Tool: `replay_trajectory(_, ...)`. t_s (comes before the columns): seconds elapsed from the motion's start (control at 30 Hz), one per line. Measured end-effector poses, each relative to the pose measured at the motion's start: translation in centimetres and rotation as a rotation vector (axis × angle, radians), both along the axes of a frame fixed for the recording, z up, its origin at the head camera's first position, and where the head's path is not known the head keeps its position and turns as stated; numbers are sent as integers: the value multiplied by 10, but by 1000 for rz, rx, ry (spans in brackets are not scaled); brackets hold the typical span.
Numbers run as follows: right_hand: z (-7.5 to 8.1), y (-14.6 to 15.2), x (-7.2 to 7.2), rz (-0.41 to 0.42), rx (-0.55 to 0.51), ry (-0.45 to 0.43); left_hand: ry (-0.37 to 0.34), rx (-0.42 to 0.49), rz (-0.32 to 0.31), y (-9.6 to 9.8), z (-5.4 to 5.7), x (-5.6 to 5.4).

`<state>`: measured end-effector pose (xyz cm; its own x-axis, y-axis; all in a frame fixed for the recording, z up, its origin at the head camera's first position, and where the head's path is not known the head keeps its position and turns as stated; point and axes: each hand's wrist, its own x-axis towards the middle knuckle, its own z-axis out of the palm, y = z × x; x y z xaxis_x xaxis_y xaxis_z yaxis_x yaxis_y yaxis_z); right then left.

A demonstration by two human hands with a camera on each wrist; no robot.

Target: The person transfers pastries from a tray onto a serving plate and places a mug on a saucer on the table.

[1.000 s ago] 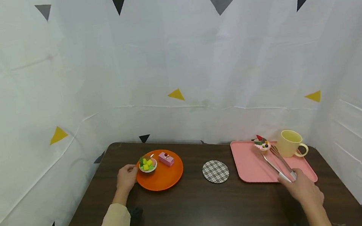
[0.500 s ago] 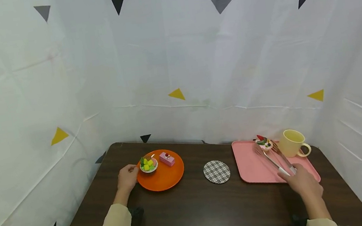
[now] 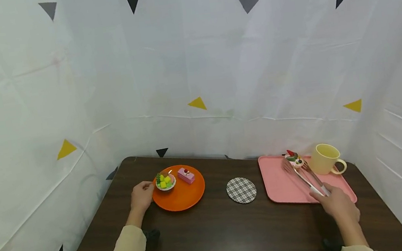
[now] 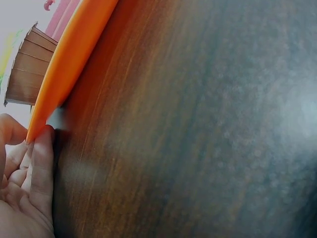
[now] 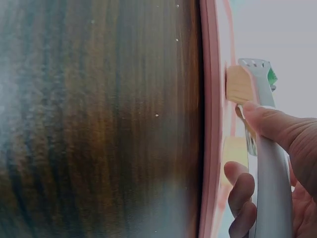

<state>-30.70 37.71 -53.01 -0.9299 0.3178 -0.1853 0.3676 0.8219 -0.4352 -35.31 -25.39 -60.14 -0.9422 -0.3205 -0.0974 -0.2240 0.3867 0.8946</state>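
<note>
1. Head: my left hand (image 3: 142, 199) pinches the left edge of the orange plate (image 3: 185, 197) on the counter (image 3: 231, 236); a cupcake (image 3: 165, 182) and cake (image 3: 186, 175) sit on it. My right hand (image 3: 339, 205) grips the tongs (image 3: 303, 179) over the pink tray (image 3: 277, 185), tips spread about the tart (image 3: 294, 159), near the mug (image 3: 321, 164).
2. Left wrist: the plate's rim sits between my fingers.
3. Right wrist: my thumb presses a tong handle; I can't tell whether the tips touch the tart.
</note>
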Motion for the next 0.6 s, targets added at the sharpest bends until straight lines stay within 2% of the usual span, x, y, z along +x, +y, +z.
replay_trajectory(0.27, 0, 3, 9, -14, -15, 18, 1, 4, 0, 1, 0, -1)
replay_trajectory(0.6, 15, -5, 17, 28, 18, 41, -10, -15, -5, 0, 2, 0)
